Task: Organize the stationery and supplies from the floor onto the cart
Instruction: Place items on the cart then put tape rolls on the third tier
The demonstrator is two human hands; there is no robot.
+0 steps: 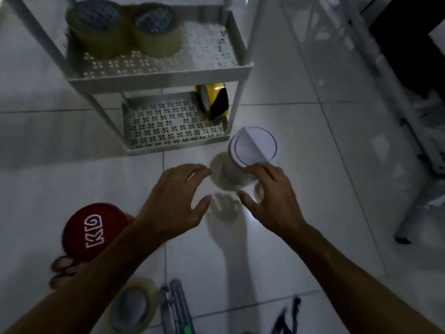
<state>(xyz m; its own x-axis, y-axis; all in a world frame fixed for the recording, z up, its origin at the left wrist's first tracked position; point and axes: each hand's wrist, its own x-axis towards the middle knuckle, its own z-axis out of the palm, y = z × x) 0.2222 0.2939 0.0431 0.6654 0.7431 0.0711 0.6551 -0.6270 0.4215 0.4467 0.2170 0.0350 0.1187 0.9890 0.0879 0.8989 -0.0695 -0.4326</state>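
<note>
A white cart (159, 78) stands on the tiled floor ahead. Two brown tape rolls (96, 27) (156, 30) sit on its upper shelf, and a yellow-and-black tape roll (213, 100) stands on edge on the lower shelf. A white cylinder-shaped container (252, 147) stands on the floor by the cart's front right corner, with pale rolls (222, 174) lying beside it. My right hand (269, 191) touches the container's near side, fingers loosely bent. My left hand (178, 196) hovers spread just left of the pale rolls, holding nothing.
A red round tin (91, 230) lies at the lower left by a foot (65, 268). A clear tape roll (132, 307), cutters (175, 307) and a dark tool (286, 317) lie on the floor near me. A metal frame leg (414, 213) stands at right.
</note>
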